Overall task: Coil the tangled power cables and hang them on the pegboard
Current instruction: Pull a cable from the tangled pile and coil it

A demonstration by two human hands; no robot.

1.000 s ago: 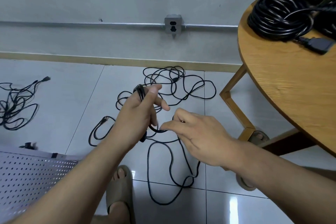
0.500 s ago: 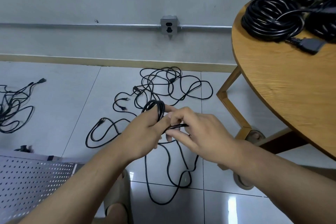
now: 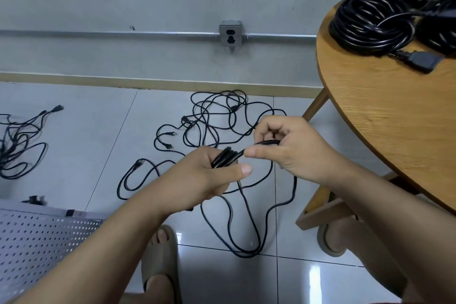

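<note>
Glossy pale floor tiles (image 3: 74, 143) meet a grey wall carrying a metal conduit (image 3: 98, 33) and an outlet box (image 3: 230, 33). A round wooden table (image 3: 382, 118) at right bears coiled black cables (image 3: 370, 24). A perforated grey pegboard (image 3: 37, 234) shows at lower left. Tangled cables (image 3: 217, 116) sprawl on the tiles near the wall.

The left hand (image 3: 204, 180) grips gathered loops of a black power cable (image 3: 227, 155), its thumb lying alongside. Just beside it, the right hand (image 3: 291, 148) pinches the same cable's next stretch in curled fingers. The slack hangs to the floor.
</note>
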